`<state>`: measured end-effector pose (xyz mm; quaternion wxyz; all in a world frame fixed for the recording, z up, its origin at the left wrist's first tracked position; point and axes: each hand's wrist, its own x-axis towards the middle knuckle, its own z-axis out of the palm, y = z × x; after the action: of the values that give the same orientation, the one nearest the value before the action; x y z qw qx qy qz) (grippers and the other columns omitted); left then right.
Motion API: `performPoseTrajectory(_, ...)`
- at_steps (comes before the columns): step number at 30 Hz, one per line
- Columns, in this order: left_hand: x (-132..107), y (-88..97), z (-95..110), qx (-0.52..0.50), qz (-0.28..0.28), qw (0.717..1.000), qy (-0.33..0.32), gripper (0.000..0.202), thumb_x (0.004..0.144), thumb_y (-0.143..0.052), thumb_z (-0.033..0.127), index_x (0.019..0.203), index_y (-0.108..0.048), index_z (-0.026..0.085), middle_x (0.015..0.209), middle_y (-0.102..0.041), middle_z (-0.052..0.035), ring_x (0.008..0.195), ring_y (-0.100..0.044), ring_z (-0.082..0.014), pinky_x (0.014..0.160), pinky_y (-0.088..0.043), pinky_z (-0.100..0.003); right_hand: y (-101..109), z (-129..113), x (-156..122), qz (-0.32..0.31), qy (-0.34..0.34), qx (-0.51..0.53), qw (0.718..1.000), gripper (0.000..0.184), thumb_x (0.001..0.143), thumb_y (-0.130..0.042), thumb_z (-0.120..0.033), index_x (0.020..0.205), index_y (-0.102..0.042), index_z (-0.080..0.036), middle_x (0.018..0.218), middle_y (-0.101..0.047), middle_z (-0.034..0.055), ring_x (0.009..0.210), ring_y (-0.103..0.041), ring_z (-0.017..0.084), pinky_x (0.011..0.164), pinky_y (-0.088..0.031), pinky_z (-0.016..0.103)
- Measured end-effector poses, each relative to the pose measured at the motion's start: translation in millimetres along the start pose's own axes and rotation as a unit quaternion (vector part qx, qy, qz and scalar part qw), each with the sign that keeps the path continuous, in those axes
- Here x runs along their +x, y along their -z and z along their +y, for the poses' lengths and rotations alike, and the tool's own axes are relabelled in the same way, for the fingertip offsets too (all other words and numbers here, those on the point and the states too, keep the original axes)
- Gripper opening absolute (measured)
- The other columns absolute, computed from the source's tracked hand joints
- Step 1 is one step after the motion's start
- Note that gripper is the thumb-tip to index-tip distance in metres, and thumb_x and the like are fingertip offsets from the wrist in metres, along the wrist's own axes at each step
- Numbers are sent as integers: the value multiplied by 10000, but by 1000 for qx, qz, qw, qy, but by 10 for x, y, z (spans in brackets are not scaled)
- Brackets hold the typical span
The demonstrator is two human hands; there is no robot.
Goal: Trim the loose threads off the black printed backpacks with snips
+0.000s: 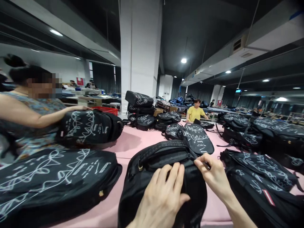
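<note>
In front of me a black backpack [135,193] rests on the pink table, its black carry handle [163,146] arching across the far end. My left hand [163,190] lies on top of it, palm down and fingers stretched out, pressing the dark fabric. At the bag's upper right edge, my right hand [212,172] pinches a bit of it between thumb and fingers. Whether a zipper pull is in that pinch is hidden. A small gold zipper pull [140,167] shows on the bag's left side.
Black backpacks with white scribble prints lie left [71,177], right [263,177] and ahead [198,137] on the pink table [128,139]. More are stacked by a white pillar [141,47]. A co-worker [28,117] at left handles another backpack [87,126]; a person in yellow [196,112] stands opposite.
</note>
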<state>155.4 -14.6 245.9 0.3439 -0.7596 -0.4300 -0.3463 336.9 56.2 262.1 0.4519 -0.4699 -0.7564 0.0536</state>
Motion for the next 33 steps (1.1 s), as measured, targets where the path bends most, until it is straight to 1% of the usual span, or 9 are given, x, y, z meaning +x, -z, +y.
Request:
performPoseTrajectory(6, -13, -104, -96, -23, -1, 999, -41, 362, 849, -488, 325, 1070, -594, 59, 903, -646, -130, 792, -582, -238, 695, -498, -352, -39, 41, 236, 12, 12, -135, 991, 200, 781, -495, -267, 596, -479, -191, 583, -543, 9, 533, -483, 145, 523, -299, 257)
performPoseTrajectory(9, -67, -10, -190, -48, 2, 998, -38, 335, 859, -461, 291, 1101, -581, 94, 979, -640, -121, 893, -584, -230, 767, -499, -328, -62, 44, 431, -82, 9, -15, 997, 202, 770, -525, -310, 613, -530, -183, 599, -565, 7, 582, -517, 152, 548, -335, 250)
performPoseTrajectory(15, -212, 79, -282, -45, -35, 998, -28, 402, 814, -520, 312, 1185, -515, 158, 1285, -522, -125, 1131, -507, -267, 898, -474, -360, -221, -118, 638, -118, 56, 204, 970, 229, 790, -554, -393, 777, -624, -175, 764, -615, 12, 724, -539, 157, 646, -388, 247)
performPoseTrajectory(17, -175, 95, -340, -40, -100, 994, 15, 481, 770, -572, 339, 1213, -487, 172, 1363, -449, -135, 1144, -499, -298, 890, -478, -402, -282, -190, 596, -117, 54, 249, 960, 303, 818, -531, -428, 670, -579, -168, 637, -544, -6, 611, -483, 128, 571, -358, 241)
performPoseTrajectory(20, -8, 179, -501, -71, -281, 952, 99, 578, 710, -612, 345, 1242, -456, 180, 1313, -493, -146, 1096, -536, -311, 859, -486, -424, -284, -261, 464, -82, 91, 301, 946, 341, 848, -511, -412, 612, -536, -168, 611, -506, -4, 566, -449, 115, 538, -346, 246)
performPoseTrajectory(23, 174, 292, -660, -144, -384, 907, 95, 667, 662, -633, 400, 1262, -438, 184, 1177, -577, -123, 1098, -532, -316, 894, -455, -414, -217, -295, 419, -152, 159, 293, 931, 377, 852, -506, -372, 537, -520, -166, 608, -541, 15, 560, -480, 118, 546, -381, 253)
performPoseTrajectory(29, 217, 339, -627, -151, -402, 902, 40, 601, 668, -630, 420, 1207, -479, 201, 1083, -605, -113, 904, -601, -305, 770, -482, -406, -313, -434, 689, -251, 106, 184, 944, 236, 733, -606, -295, 938, -670, -195, 952, -663, 36, 857, -599, 177, 755, -457, 277)
performPoseTrajectory(31, 155, 327, -577, -151, -388, 908, 39, 586, 665, -635, 425, 1187, -487, 203, 1089, -607, -110, 886, -608, -303, 741, -491, -406, -428, -501, 756, -307, 127, 150, 931, 196, 726, -591, -269, 877, -679, -180, 859, -668, 17, 797, -598, 166, 727, -446, 255)
performPoseTrajectory(33, 76, 325, -537, -140, -375, 916, 26, 517, 683, -630, 393, 1145, -514, 192, 1076, -617, -105, 850, -614, -294, 708, -497, -406, -564, -537, 805, -294, 116, 112, 942, 191, 756, -548, -308, 687, -636, -153, 645, -593, -7, 638, -540, 135, 602, -399, 228)
